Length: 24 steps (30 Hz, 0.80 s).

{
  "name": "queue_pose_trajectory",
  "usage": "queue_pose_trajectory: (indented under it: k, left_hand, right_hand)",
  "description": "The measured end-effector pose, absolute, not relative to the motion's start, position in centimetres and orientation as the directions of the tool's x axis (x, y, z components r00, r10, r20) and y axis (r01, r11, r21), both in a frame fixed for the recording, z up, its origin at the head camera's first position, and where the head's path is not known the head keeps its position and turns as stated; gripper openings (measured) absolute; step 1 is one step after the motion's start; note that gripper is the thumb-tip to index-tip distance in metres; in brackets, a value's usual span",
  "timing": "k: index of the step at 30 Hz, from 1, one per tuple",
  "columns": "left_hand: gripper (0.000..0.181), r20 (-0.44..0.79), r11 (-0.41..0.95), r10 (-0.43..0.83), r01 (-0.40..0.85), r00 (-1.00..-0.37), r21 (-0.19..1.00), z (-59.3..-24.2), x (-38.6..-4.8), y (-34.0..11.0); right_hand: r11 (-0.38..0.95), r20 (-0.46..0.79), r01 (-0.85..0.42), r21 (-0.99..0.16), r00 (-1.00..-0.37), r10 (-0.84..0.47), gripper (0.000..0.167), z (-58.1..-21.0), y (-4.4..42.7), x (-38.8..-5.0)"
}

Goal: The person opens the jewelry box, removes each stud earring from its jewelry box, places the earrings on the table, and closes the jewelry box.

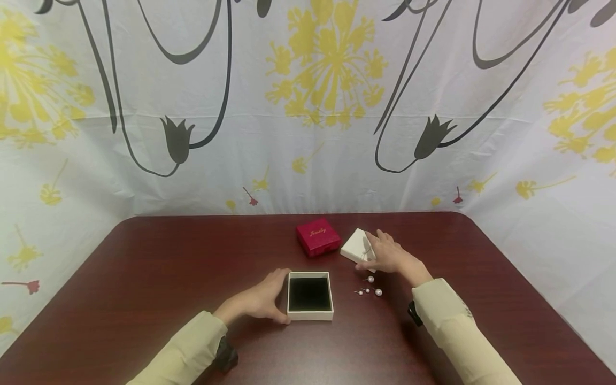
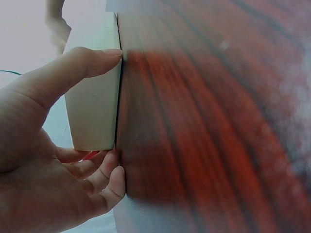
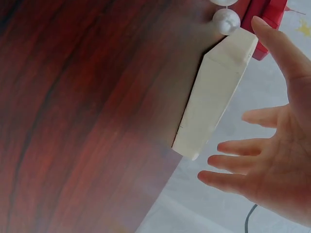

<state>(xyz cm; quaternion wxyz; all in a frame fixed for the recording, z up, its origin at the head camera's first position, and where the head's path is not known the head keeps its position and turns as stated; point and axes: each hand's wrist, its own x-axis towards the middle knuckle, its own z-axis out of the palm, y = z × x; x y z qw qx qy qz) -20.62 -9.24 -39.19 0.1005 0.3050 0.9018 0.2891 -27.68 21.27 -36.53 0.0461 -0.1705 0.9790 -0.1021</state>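
An uncovered white box (image 1: 310,316) with a black lining (image 1: 309,294) sits on the table. My left hand (image 1: 262,295) grips its left side, the thumb at the near corner and the fingers round the far one; the left wrist view shows the thumb lying along the white wall (image 2: 95,107). My right hand (image 1: 389,254) is spread over a flat white square piece (image 1: 357,244), which has thin dark lines on top. In the right wrist view these fingers are straight and apart. Several pearl-headed pins or studs (image 1: 378,292) lie just nearer than that piece.
A red box (image 1: 318,237) with gold lettering stands behind the white box, left of the white piece. All rest on a dark red-brown wooden table (image 1: 192,256). A patterned curtain (image 1: 327,160) hangs at the table's back edge and sides.
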Motion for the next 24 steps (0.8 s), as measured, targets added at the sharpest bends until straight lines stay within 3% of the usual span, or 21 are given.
queue_pose_trajectory:
  k: [5,16,24]
  left_hand:
    - [0.09,-0.005,0.645,0.609,0.492,-0.793,0.584,-39.2,-20.6,-9.3]
    - [0.091,-0.007,0.647,0.607,0.489,-0.794,0.585,-39.2,-20.7,-9.3]
    - [0.092,-0.018,0.653,0.603,0.48,-0.797,0.586,-39.2,-20.6,-9.3]
  right_hand:
    - [0.911,-0.044,-0.352,-0.216,-0.928,-0.369,0.094,-37.4,21.9,-28.4]
    - [0.921,-0.046,-0.347,-0.177,-0.932,-0.36,0.056,-36.9,21.4,-27.8]
    - [0.917,0.003,-0.363,-0.165,-0.93,-0.368,0.052,-37.4,21.7,-28.2]
